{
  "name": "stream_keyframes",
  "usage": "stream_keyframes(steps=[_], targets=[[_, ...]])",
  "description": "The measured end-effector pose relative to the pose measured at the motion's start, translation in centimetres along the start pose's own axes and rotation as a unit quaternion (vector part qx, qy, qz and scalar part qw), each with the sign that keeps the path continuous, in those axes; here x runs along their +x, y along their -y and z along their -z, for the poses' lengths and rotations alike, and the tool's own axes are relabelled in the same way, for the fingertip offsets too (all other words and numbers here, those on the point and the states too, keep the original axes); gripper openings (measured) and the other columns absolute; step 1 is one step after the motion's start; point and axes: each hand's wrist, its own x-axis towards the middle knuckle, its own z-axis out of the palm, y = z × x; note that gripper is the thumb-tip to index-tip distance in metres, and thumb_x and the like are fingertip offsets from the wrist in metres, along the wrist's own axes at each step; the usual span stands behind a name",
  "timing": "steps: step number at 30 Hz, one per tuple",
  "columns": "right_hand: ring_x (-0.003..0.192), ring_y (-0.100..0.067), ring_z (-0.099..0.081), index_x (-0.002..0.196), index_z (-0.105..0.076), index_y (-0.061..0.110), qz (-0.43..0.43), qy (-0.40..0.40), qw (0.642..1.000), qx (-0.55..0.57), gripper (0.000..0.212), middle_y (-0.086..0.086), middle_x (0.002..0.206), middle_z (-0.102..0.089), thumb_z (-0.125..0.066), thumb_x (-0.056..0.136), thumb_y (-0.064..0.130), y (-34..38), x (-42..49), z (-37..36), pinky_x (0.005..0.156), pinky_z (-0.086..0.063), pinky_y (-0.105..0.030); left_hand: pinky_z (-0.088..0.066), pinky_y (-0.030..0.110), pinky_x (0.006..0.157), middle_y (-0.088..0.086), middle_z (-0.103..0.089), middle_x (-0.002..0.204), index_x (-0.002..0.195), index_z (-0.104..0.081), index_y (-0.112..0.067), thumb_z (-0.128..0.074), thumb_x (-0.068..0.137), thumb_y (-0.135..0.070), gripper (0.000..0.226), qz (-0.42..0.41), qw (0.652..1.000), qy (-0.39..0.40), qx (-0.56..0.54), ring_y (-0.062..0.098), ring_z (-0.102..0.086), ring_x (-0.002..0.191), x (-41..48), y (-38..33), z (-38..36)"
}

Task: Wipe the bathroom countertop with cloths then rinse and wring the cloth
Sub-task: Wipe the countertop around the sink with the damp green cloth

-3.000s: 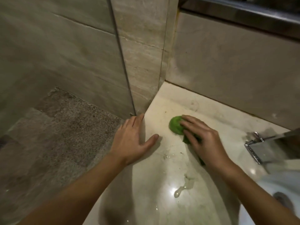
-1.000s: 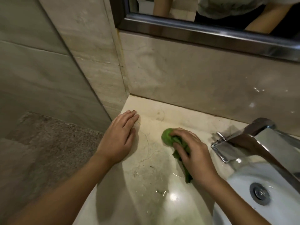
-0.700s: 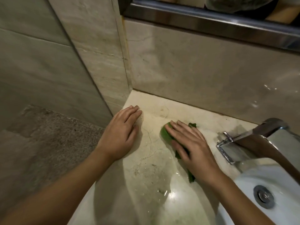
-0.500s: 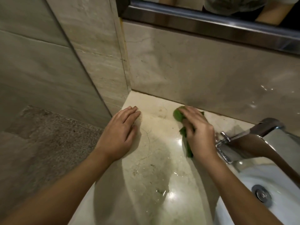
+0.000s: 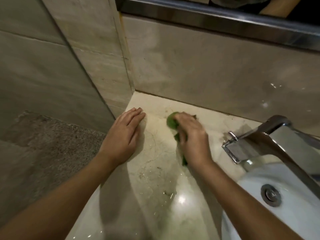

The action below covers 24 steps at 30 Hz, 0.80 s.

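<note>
At far left, a speckled grey floor (image 5: 43, 144) lies below a wall of large beige tiles (image 5: 52, 75), seen from a head-worn camera that looks down over a bathroom corner. The person's left hand (image 5: 123, 135) rests palm down on the pale marble table (image 5: 155, 174), close to its left edge and near the corner where the side wall meets the backsplash (image 5: 207, 66); its fingers (image 5: 136, 115) are straight and held together, holding nothing. Just to the right, apart from the left hand, a green cloth (image 5: 172, 121) sits bunched on the table near the back edge, with a rounded end showing beyond the fingertips and a darker strip trailing out under the wrist. The right hand (image 5: 192, 137) lies on top of the cloth, blurred, its fingers (image 5: 180, 118) bent down over the bunch and gripping it against the stone. The table surface in front of both hands shines wet, with dark specks and a bright reflected light. Further right, a chrome faucet (image 5: 270, 135) with a square base stands on the table and reaches over a white sink basin (image 5: 294, 213) with a metal drain (image 5: 271, 194). Along the top right runs the steel frame of a mirror (image 5: 216, 19)
</note>
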Motion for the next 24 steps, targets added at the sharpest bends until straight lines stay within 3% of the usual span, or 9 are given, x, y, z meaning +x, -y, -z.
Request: stream_keyframes(steps=[2, 4, 7, 9, 12, 15, 17, 21, 24], targets=[[0.121, -0.010, -0.047, 0.117, -0.063, 0.008, 0.048, 0.039, 0.998, 0.006, 0.041, 0.005, 0.123, -0.055, -0.059, 0.080, -0.008, 0.6, -4.0, 0.9, 0.107, -0.026, -0.013, -0.021, 0.031, 0.113, 0.007, -0.042, 0.145, 0.138, -0.046, -0.011, -0.028, 0.095, -0.030, 0.051, -0.002, 1.000, 0.004, 0.003, 0.018, -0.030, 0.137, 0.0, -0.1, 0.1], [0.119, -0.018, -0.051, 0.116, -0.064, 0.006, 0.068, 0.031, 0.997, -0.026, 0.041, 0.003, 0.122, -0.056, -0.059, 0.077, -0.007, -0.6, -5.9, 2.9, 0.108, -0.030, -0.020, -0.020, 0.030, 0.113, 0.007, -0.043, 0.145, 0.138, -0.046, -0.011, -0.028, 0.095, -0.031, 0.051, -0.004, 1.000, 0.005, 0.008, 0.019, -0.030, 0.137, -0.1, 0.0, 0.1], [0.110, -0.025, -0.058, 0.109, -0.066, -0.001, -0.009, -0.030, 0.998, -0.051, 0.037, -0.013, 0.115, -0.065, -0.054, 0.076, -0.011, -2.9, -1.7, 3.6, 0.100, -0.039, -0.030, -0.019, 0.028, 0.113, 0.006, -0.042, 0.145, 0.138, -0.046, -0.010, -0.033, 0.096, -0.026, 0.046, -0.005, 1.000, 0.000, 0.009, 0.018, -0.030, 0.137, 0.0, 0.0, 0.0], [0.106, -0.026, -0.058, 0.103, -0.066, 0.001, -0.031, -0.033, 0.998, -0.040, 0.039, -0.014, 0.108, -0.066, -0.054, 0.071, -0.018, -2.0, 0.9, 2.2, 0.094, -0.040, -0.025, -0.017, 0.027, 0.113, 0.005, -0.042, 0.145, 0.138, -0.046, -0.010, -0.035, 0.096, -0.024, 0.045, -0.001, 1.000, -0.002, 0.003, 0.017, -0.029, 0.137, 0.0, 0.0, -0.1], [0.115, -0.016, -0.051, 0.110, -0.065, 0.004, 0.046, 0.044, 0.998, -0.021, 0.042, -0.012, 0.115, -0.065, -0.061, 0.071, -0.013, 0.9, -2.1, 0.5, 0.099, -0.027, -0.006, -0.018, 0.028, 0.113, 0.006, -0.042, 0.145, 0.138, -0.046, -0.010, -0.035, 0.095, -0.023, 0.046, -0.002, 1.000, -0.003, 0.005, 0.018, -0.030, 0.137, 0.0, -0.1, 0.0], [0.119, -0.008, -0.044, 0.116, -0.064, 0.006, 0.087, 0.065, 0.994, -0.011, 0.043, 0.004, 0.120, -0.057, -0.065, 0.076, -0.010, 0.7, -6.3, 2.0, 0.107, -0.025, -0.013, -0.021, 0.028, 0.113, 0.007, -0.045, 0.143, 0.135, -0.048, -0.010, -0.035, 0.095, -0.023, 0.044, -0.004, 1.000, -0.002, 0.005, 0.019, -0.033, 0.135, -0.1, -0.1, 0.2], [0.118, -0.010, -0.047, 0.116, -0.064, 0.006, 0.075, 0.057, 0.995, -0.011, 0.045, 0.008, 0.120, -0.053, -0.065, 0.076, -0.014, -0.7, -6.3, 2.9, 0.106, -0.028, -0.014, -0.030, 0.035, 0.110, 0.007, -0.048, 0.140, 0.131, -0.053, -0.010, -0.037, 0.095, -0.023, 0.042, -0.014, 1.000, -0.017, 0.005, 0.021, -0.036, 0.134, -0.3, -0.4, 0.5], [0.119, -0.017, -0.051, 0.119, -0.063, 0.009, 0.012, 0.041, 0.999, -0.008, 0.040, 0.006, 0.119, -0.057, -0.062, 0.082, -0.008, -1.1, -4.1, 2.8, 0.104, -0.025, -0.011, -0.030, 0.031, 0.106, -0.001, -0.043, 0.144, 0.132, -0.052, -0.017, -0.039, 0.095, -0.023, 0.039, 0.064, 0.994, -0.082, -0.024, 0.012, -0.031, 0.136, -4.1, -1.0, 2.3], [0.124, -0.020, -0.049, 0.124, -0.059, 0.013, -0.020, 0.040, 0.999, -0.008, 0.036, -0.002, 0.129, -0.058, -0.059, 0.089, 0.006, 0.4, -1.6, 0.6, 0.104, -0.025, -0.017, -0.031, 0.030, 0.105, -0.006, -0.033, 0.150, 0.141, -0.041, -0.022, -0.033, 0.095, -0.036, 0.048, 0.117, 0.991, -0.051, -0.028, 0.008, -0.030, 0.135, -9.8, -0.2, 2.7]])
